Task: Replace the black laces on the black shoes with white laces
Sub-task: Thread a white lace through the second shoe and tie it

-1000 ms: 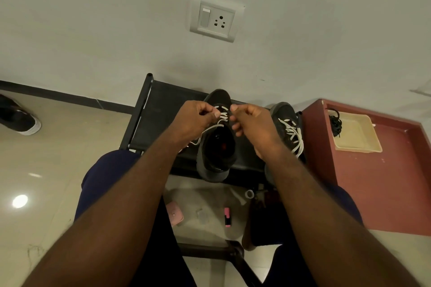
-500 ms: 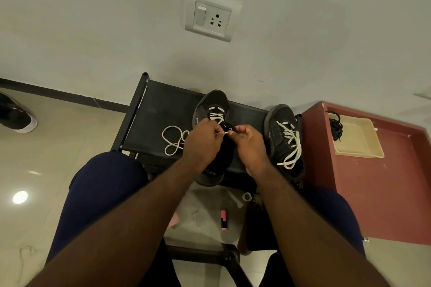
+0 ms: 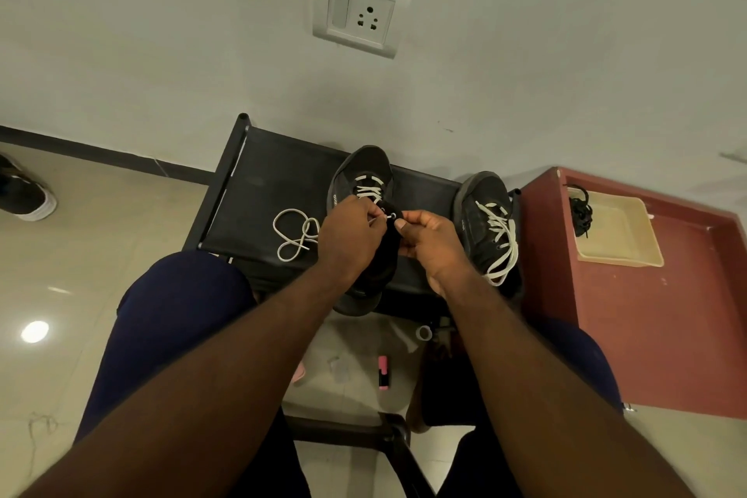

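At the far left edge, a dark shoe with a white sole (image 3: 24,194) is seen on the tiled floor (image 3: 121,234), well apart from everything else. Further right, a black counter (image 3: 262,174) is set against the wall. A loose length of white lace (image 3: 295,234) is coiled in loops on its top, just beside the left hand.

The left hand (image 3: 351,239) is closed in a pinch, and the lace is held between thumb and fingertips right at an eyelet of the black shoe (image 3: 359,170). That shoe is laid on the counter with its toe toward the wall and its heel toward the person. White lacing is already threaded across its eyelets nearest the toe. High on the wall above it, a switch and socket plate (image 3: 361,8) is mounted.

The right hand (image 3: 428,243) is curled too, and the shoe's upper is gripped between its thumb and fingers just beside the lace tip. The two hands are nearly touching. Below them, on the floor between the knees, a small pink and black object (image 3: 384,372) is lying.

Right of the hands, a second black shoe (image 3: 481,198) is placed on the counter. It is fully laced with a second white lace (image 3: 503,243) whose ends hang loose. Beside the counter, a red cabinet (image 3: 667,315) is positioned. A beige tray (image 3: 622,239) is set on it, and a bundle of black laces (image 3: 581,210) is piled at the tray's left edge.
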Tool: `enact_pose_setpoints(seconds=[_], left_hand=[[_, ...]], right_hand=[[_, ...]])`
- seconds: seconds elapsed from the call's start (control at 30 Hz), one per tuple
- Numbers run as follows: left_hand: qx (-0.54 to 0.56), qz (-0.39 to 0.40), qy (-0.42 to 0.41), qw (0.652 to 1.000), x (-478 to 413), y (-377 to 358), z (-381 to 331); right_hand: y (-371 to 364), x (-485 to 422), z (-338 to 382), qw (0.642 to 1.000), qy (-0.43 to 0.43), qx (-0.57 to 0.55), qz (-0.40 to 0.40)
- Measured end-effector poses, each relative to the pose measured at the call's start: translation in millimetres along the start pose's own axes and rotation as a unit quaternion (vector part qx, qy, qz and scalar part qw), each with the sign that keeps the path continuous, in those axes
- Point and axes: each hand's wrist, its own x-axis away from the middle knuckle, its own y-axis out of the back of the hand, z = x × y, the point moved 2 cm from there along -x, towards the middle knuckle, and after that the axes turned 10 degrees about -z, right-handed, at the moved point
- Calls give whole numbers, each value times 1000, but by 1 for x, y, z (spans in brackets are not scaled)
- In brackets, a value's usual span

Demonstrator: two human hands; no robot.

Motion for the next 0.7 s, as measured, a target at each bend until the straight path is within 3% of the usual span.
enact_pose_setpoints(seconds=[0.7], left_hand=[[-1, 1, 24, 1000, 2, -2, -6]], right_hand=[[-2, 1, 4, 998, 18, 62, -4]])
